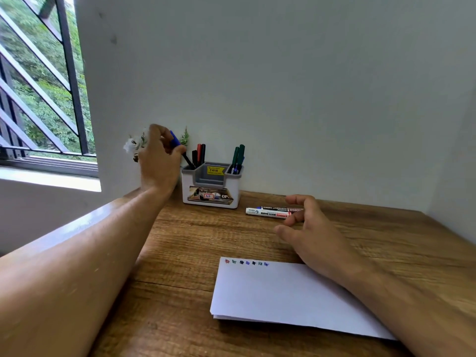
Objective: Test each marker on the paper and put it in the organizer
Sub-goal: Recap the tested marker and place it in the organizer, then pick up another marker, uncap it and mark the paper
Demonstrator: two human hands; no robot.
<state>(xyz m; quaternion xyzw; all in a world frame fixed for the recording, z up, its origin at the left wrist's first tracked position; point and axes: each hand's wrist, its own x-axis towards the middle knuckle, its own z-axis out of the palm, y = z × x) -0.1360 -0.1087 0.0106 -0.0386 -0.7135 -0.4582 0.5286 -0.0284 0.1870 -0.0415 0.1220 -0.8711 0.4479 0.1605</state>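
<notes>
My left hand [159, 155] grips a marker with a blue cap [177, 145], its black lower end dipping into the left compartment of the white and grey organizer [211, 188]. Red and black markers [199, 154] stand in that left compartment; green and blue ones [238, 157] stand in the right one. My right hand [306, 228] hovers with loosely spread fingers over two markers [270, 212] lying on the desk right of the organizer. The white paper [283, 295] lies near the front, with several small colour marks [246, 262] along its top edge.
The wooden desk [180, 253] meets a white wall at the back and right. A small artificial plant with white flowers [134, 145] stands behind my left hand. A barred window [38, 86] is at the far left.
</notes>
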